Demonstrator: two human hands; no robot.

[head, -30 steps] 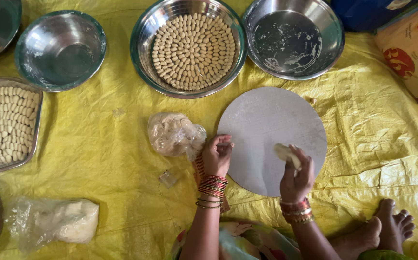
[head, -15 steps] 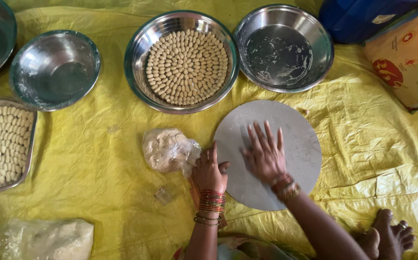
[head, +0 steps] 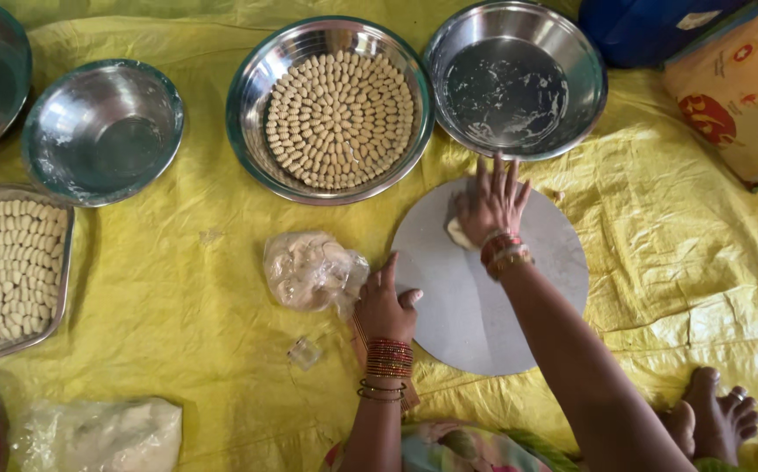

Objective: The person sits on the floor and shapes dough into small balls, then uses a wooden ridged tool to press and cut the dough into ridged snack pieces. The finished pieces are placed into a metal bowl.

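Observation:
My right hand point(head: 492, 205) lies flat with fingers spread at the far side of a round grey board point(head: 475, 306), pressing a small pale piece of dough point(head: 457, 234) that shows under the palm. My left hand point(head: 385, 306) rests with curled fingers at the board's left edge, the thumb on the board. Just left of it sits a clear plastic bag of dough point(head: 309, 269). Both wrists wear red and gold bangles.
Beyond the board stand a steel bowl point(head: 252, 131) filled with several ridged dough pieces and a floured empty bowl point(head: 516, 79). Another steel bowl point(head: 103, 131) and a tray point(head: 66, 262) of dough pieces are at the left. A box point(head: 741, 96) is at the right, bare feet point(head: 715, 415) below.
My right hand went from holding the dough piece near the board's near edge to pressing it flat and sliding it to the far edge. The left hand stayed at the board's left edge.

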